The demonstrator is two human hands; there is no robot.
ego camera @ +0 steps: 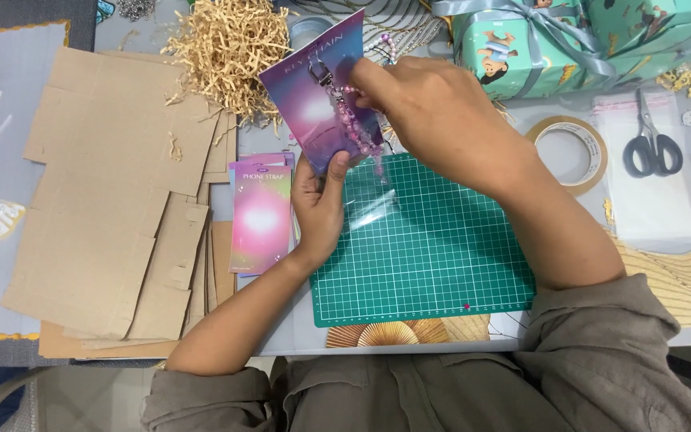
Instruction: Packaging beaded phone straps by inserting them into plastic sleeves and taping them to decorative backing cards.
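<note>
My left hand [319, 204] pinches the lower edge of a purple backing card [305, 100] that carries a pink beaded key chain [353, 128] with a metal clasp. My right hand [433, 112] reaches over from the right and its fingers grip the beads near the top of the card. A clear plastic sleeve [373, 210] hangs below the card over the green cutting mat [425, 256]. The card is held tilted above the mat's upper left corner.
Flat cardboard pieces [113, 200] lie left, with a stack of pink and purple cards [260, 216] beside them. Shredded paper straw [225, 48] sits at the back. A tape roll [573, 152], scissors [651, 144] on clear bags, and wrapped gift boxes [569, 40] are right.
</note>
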